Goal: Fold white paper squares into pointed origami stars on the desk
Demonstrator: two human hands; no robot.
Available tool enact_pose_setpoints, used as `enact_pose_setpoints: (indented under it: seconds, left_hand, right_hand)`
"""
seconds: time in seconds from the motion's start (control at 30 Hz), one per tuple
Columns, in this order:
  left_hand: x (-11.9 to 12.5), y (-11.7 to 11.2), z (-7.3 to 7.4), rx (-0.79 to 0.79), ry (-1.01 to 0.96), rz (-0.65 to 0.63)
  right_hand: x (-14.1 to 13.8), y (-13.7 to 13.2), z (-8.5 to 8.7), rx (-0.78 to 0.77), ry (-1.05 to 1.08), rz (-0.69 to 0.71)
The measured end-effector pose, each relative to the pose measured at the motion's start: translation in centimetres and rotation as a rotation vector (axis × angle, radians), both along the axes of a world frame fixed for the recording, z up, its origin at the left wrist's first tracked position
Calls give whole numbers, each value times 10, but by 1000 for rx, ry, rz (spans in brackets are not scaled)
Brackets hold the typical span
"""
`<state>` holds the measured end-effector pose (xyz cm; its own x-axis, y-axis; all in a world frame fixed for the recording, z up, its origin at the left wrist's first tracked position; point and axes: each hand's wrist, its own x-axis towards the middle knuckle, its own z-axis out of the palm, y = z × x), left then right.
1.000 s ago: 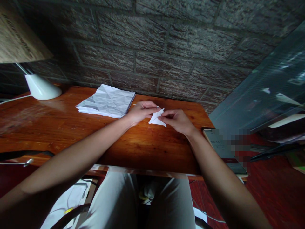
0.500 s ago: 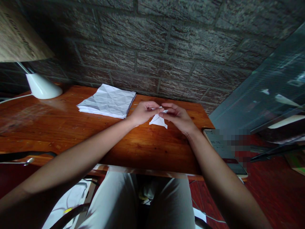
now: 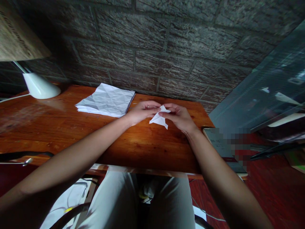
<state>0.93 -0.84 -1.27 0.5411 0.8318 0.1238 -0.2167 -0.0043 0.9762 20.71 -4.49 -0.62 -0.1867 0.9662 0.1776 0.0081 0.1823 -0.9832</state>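
Observation:
A small folded white paper piece (image 3: 159, 118) with pointed corners is held just above the wooden desk (image 3: 71, 133), near its far edge. My left hand (image 3: 141, 112) pinches its left side, fingers curled, a ring on one finger. My right hand (image 3: 179, 117) pinches its upper right part with thumb and fingertips. Both hands meet over the paper, so its upper edge is partly hidden.
A stack of creased white paper sheets (image 3: 107, 100) lies to the left of the hands. A white lamp base (image 3: 40, 87) stands at the far left under its shade (image 3: 16, 35). A brick wall (image 3: 154, 47) backs the desk. A tablet-like device (image 3: 224, 148) sits at the desk's right.
The paper piece has been turned and lifted slightly; both hands have shifted their pinch toward its top, the right hand moving up and closer to the left.

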Motion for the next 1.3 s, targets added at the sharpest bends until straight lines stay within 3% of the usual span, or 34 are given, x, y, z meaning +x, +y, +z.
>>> enact_pose_setpoints:
  seconds: [0.17, 0.33, 0.53, 0.83, 1.0, 1.3]
  left_hand:
    - [-4, 3, -1, -105, 17, 0]
    - [-2, 3, -3, 25, 138, -1]
    - [-2, 2, -6, -10, 196, 25]
    - [5, 3, -4, 233, 129, 99]
    - [4, 4, -2, 233, 106, 88]
    - [-1, 9, -5, 235, 192, 50]
  right_hand:
    - [5, 2, 2, 9, 1, -40]
    - [3, 0, 6, -23, 19, -65]
    - [-1, -2, 7, 2, 50, -77]
    - [6, -1, 10, -69, 40, -112]
    - [13, 0, 13, -112, 65, -69]
    - [8, 0, 5, -13, 34, -32]
